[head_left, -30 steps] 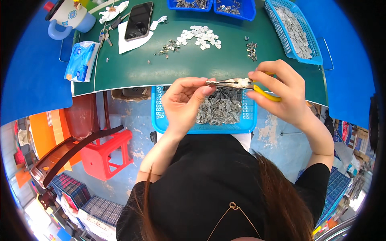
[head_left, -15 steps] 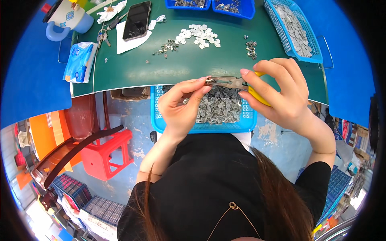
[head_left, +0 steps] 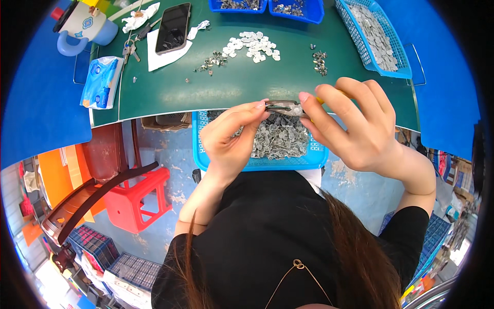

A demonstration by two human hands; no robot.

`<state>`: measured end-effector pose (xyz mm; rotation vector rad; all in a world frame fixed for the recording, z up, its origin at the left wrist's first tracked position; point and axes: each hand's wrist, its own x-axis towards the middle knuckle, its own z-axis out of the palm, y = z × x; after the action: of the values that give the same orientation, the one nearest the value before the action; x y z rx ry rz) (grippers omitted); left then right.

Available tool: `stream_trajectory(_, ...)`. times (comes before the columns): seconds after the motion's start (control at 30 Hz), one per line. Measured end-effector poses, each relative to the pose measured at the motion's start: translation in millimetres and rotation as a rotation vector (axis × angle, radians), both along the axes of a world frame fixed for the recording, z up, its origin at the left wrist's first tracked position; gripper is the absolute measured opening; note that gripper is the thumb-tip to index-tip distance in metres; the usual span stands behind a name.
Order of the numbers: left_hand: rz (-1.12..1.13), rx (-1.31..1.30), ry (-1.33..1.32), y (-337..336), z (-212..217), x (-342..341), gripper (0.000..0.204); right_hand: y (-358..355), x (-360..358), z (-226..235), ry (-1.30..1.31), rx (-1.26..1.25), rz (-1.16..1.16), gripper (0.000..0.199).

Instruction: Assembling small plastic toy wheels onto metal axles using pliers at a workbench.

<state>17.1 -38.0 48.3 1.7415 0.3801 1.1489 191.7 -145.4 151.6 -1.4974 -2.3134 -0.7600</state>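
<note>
My right hand [head_left: 355, 121] is closed around a pair of pliers [head_left: 292, 109] with yellow handles, mostly covered by the fingers. The plier jaws point left and meet the fingertips of my left hand [head_left: 231, 134]. Thumb and forefinger of that hand pinch a small part at the jaw tips, too small and covered to name. Both hands are above a light blue basket [head_left: 267, 166] full of small grey-white pieces [head_left: 280, 136], just off the table's near edge.
On the green table [head_left: 170, 95] lie white pieces [head_left: 254, 46], small metal bits [head_left: 212, 61], a second metal heap [head_left: 320, 63] and a phone [head_left: 173, 28]. Blue trays [head_left: 298, 15] and a basket of grey discs [head_left: 406, 69] stand behind. A tissue pack [head_left: 101, 82] and mug [head_left: 87, 26] sit left.
My right hand has shifted slightly left along the pliers, its fingers now covering more of the yellow handles. The left hand keeps its pinch in nearly the same place.
</note>
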Motion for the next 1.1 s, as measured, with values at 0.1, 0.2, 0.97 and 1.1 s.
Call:
stream_trajectory(0.1, -0.020, -0.005, 0.014, -1.7, -0.4, -0.6, 0.018, 1.8, 0.7, 2.9, -0.021, -0.019, 0.028, 0.035)
stream_trajectory(0.2, 0.003, 0.053, 0.049, -3.6, -3.3, -0.5, 0.018, 1.1, 3.5, -0.3, -0.055, -0.022, 0.058, 0.035)
stream_trajectory(0.97, 0.111, 0.520, 0.614, 42.8, -27.9, 51.6, 0.032, -12.6, 45.7, -141.3, 0.381, -0.163, -0.474, 0.039)
stream_trajectory(1.1, 0.246, 0.779, 0.678, 56.4, -42.7, 54.9, 0.040, -11.4, 35.0, -133.0, 0.398, -0.156, -0.490, 0.038)
